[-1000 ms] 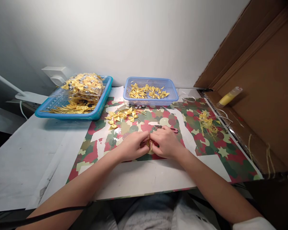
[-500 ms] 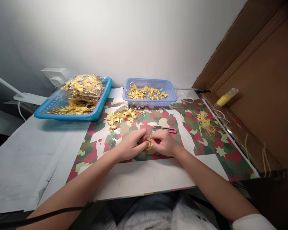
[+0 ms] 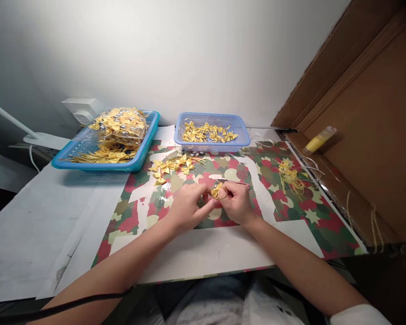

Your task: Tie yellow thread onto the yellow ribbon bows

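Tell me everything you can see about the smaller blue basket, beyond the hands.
The smaller blue basket is shallow and rectangular, apparently translucent plastic, with a smooth rim and perforated walls. It stands upright near the white wall. Yellow bows lie jumbled inside, covering part of its floor, and silvery beads lie just in front. Neither the left hand nor the right hand touches it.

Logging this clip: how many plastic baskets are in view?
2. A blue basket, bearing a clear bag, stands on the left; a paler basket stands at the back, near the middle. Any nested beneath either may be hidden.
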A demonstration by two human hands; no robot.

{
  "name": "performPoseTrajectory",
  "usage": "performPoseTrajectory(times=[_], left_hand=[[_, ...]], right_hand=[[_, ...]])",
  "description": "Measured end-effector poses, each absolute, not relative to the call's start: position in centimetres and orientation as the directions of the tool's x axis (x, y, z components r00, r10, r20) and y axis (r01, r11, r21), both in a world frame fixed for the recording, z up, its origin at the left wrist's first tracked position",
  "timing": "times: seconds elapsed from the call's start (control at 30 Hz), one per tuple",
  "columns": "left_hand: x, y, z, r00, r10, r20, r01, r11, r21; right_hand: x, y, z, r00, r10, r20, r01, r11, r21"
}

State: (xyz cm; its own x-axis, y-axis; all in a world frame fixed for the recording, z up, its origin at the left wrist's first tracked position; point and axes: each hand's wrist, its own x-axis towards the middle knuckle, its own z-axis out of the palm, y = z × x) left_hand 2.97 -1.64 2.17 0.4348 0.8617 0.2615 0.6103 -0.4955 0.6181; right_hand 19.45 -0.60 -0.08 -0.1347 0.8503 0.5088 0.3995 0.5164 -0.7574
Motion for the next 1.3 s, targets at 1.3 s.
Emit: performPoseTrajectory(times=[1.3], left_hand=[[2.6, -1.3, 2.0, 0.437, 0.799, 0.413, 0.612, -0.6, 0.515]], right_hand=[[19.6, -1.7, 0.8, -0.284, 0.808, 0.516, 0.394, 0.589, -0.706]])
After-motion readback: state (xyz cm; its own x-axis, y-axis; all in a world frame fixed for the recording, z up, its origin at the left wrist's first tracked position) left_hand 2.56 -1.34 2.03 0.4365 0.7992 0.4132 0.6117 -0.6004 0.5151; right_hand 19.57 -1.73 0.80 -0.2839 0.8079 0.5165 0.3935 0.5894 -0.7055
